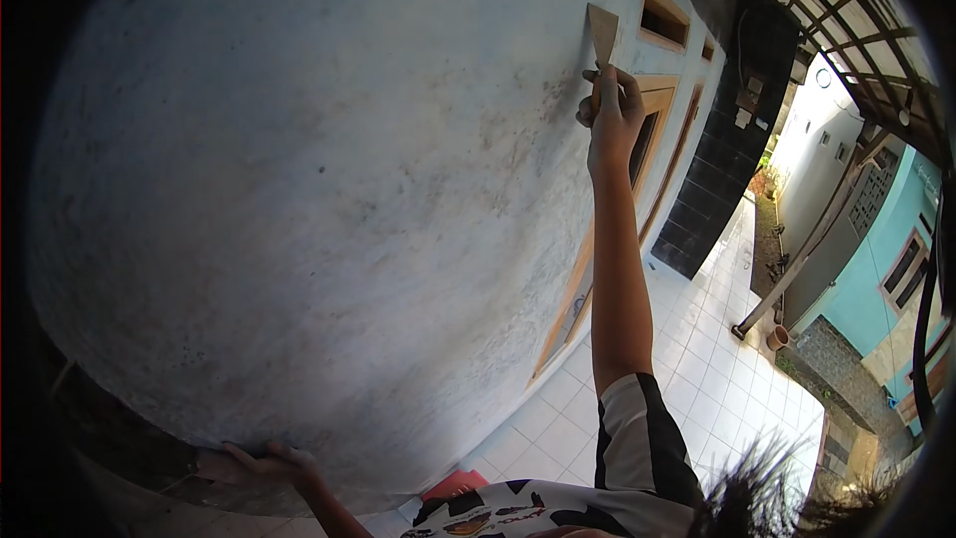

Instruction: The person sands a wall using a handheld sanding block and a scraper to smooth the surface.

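Observation:
My right hand [611,110] is raised at the end of a stretched arm, its fingers closed round the handle of a putty knife [602,32]. The flared blade points upward, close against the pale blue and white wall [349,169]. Dark smudges and worn, patchy paint mark this wall. Low on the left, my left hand [279,463] lies with fingers stretched out along the bottom part of the wall, next to a dark strip.
Wooden door and window frames [657,90] follow the wall on the right, then a black tiled column [709,179]. White floor tiles [687,339] run below. A red object [456,484] sits by the wall base. Further out stand a slanted post [807,249] and a clay pot [778,338].

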`<state>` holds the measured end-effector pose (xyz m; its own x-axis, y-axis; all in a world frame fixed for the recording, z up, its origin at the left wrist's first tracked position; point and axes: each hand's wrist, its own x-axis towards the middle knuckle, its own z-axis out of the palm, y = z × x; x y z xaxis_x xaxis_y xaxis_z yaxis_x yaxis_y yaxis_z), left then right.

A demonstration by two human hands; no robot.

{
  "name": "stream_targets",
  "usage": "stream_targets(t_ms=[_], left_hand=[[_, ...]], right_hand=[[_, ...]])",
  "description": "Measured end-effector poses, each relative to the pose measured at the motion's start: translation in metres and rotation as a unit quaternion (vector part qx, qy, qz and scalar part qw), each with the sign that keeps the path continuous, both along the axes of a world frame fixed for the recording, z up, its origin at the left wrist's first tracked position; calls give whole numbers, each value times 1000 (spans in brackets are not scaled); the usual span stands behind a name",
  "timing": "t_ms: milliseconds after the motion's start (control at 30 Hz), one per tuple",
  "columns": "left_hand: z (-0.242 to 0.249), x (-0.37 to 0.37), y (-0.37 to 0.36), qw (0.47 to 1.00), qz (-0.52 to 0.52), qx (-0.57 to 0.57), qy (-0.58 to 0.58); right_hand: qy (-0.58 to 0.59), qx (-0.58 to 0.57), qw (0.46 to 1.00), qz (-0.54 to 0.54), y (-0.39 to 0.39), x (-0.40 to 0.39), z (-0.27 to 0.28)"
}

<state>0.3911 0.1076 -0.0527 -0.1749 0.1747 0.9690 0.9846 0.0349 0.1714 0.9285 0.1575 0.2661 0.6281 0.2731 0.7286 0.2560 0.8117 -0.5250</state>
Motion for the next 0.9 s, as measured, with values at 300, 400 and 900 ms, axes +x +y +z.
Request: stream_targets(t_ms=[300,400,900], left_hand=[[-34,-17,12,998,-43,-7,-42],[-41,-22,18,997,-58,-9,-53],[-47,-10,16,988,-106,-14,-108]], right_hand=[[31,-40,995,-87,29,7,2],[-4,-53,991,-122,26,6,1],[-48,-62,950,-304,24,5,-6]])
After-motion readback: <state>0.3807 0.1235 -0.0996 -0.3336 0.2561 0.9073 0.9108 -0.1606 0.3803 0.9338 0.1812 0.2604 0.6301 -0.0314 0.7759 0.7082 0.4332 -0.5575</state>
